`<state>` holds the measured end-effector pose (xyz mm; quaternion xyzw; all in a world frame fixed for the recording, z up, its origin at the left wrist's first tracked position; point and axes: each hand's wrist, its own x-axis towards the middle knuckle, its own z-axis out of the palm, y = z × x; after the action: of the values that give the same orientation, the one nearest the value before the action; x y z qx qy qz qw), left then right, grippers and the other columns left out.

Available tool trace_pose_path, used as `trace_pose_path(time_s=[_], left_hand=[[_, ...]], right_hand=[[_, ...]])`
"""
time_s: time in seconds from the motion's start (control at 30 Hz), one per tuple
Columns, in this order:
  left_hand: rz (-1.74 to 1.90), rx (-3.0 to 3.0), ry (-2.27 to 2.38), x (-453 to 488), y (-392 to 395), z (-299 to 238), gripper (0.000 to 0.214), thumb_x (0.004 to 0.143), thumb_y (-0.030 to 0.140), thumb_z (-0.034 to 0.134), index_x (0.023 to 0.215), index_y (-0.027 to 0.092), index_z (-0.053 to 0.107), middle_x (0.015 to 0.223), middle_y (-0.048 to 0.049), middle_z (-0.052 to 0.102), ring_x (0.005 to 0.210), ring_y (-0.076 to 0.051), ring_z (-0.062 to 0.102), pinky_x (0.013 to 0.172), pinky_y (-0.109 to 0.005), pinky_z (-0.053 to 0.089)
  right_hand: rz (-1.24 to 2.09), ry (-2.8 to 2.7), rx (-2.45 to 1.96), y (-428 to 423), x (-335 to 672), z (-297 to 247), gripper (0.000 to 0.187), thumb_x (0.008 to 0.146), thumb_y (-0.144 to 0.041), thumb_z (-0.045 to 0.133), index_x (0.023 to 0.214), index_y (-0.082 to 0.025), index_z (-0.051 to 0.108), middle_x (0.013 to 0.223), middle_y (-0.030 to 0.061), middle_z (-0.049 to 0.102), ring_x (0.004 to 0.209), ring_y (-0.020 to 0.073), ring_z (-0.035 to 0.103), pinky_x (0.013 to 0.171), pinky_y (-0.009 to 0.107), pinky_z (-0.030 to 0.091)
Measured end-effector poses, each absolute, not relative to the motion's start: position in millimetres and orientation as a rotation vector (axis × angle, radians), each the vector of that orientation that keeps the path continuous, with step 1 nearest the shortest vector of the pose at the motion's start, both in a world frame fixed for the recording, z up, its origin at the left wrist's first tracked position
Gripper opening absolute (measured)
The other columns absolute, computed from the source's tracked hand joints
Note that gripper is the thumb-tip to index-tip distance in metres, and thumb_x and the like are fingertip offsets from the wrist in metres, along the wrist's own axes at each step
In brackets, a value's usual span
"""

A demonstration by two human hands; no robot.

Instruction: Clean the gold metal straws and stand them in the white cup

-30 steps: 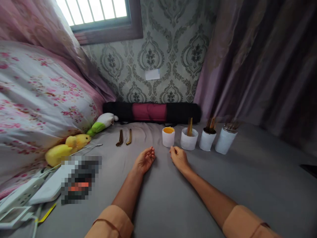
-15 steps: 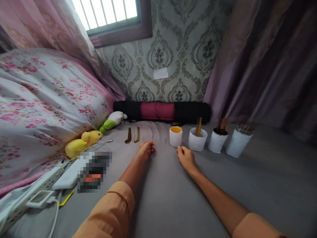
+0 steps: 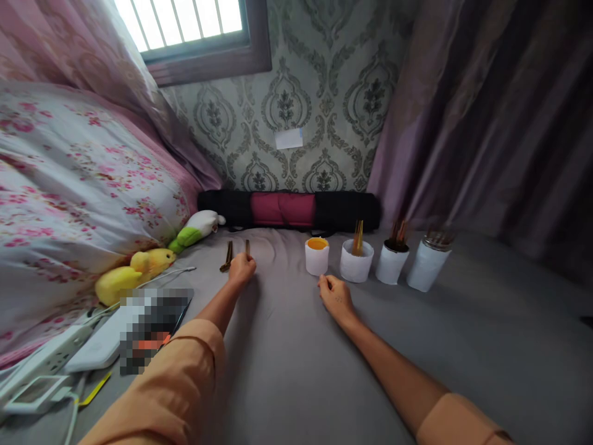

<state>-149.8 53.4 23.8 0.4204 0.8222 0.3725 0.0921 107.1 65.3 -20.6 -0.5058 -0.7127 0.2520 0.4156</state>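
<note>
My left hand [image 3: 243,269] is closed over the lower part of a slim gold stick [image 3: 247,247], whose upper end shows above the fingers. Its bent foot is hidden behind the hand. Just left lies a darker gold stick with a bent end [image 3: 228,256]. My right hand [image 3: 336,298] rests on the grey sheet with its fingers curled in and nothing visible in them. It is close in front of a white-wrapped cup with an orange inside [image 3: 317,261]. To the right stand a wider white cup [image 3: 356,269] holding thin gold sticks [image 3: 358,238] and a white cup with dark-topped sticks [image 3: 391,266].
A tall white-wrapped jar [image 3: 427,267] stands farthest right. Behind everything lies a black and maroon roll [image 3: 283,209] against the wall. Plush toys [image 3: 118,281], a power strip [image 3: 60,349], a white box-like device [image 3: 99,343] and cables are on the left.
My left hand has moved left onto the slim gold stick and closed there. My right hand stays near the orange-lined cup. The whole view has shifted slightly.
</note>
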Motion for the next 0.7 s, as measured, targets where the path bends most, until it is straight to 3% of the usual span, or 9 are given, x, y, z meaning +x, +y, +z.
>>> trace_pose_path(time_s=[0.2, 0.4, 0.7], left_hand=[[0.782, 1.472, 2.634, -162, 57, 25, 0.018, 0.073, 0.02, 0.045, 0.081, 0.015, 0.06, 0.097, -0.0157, 0.058, 0.093, -0.027, 0.053, 0.074, -0.033, 0.038], [0.5, 1.601, 2.729, -164, 57, 27, 0.025, 0.078, 0.022, 0.039, 0.089, 0.011, 0.058, 0.098, -0.0185, 0.055, 0.093, -0.026, 0.053, 0.076, -0.033, 0.039], [0.123, 1.729, 2.763, -164, 58, 28, 0.027, 0.077, 0.02, 0.039, 0.095, 0.013, 0.059, 0.1, -0.0152, 0.053, 0.092, -0.023, 0.053, 0.074, -0.031, 0.043]], right_hand=[[0.649, -1.792, -1.266, 66, 107, -21, 0.038, 0.081, -0.041, 0.032, 0.064, -0.018, 0.057, 0.054, 0.002, 0.058, 0.046, 0.0116, 0.049, 0.044, 0.021, 0.029], [0.649, -1.788, -1.275, 65, 107, -20, 0.039, 0.081, -0.04, 0.032, 0.064, -0.017, 0.058, 0.053, 0.0023, 0.058, 0.046, 0.0112, 0.048, 0.044, 0.021, 0.029], [0.64, -1.798, -1.265, 67, 106, -22, 0.038, 0.081, -0.038, 0.033, 0.064, -0.016, 0.059, 0.055, 0.0027, 0.058, 0.047, 0.01, 0.046, 0.044, 0.02, 0.027]])
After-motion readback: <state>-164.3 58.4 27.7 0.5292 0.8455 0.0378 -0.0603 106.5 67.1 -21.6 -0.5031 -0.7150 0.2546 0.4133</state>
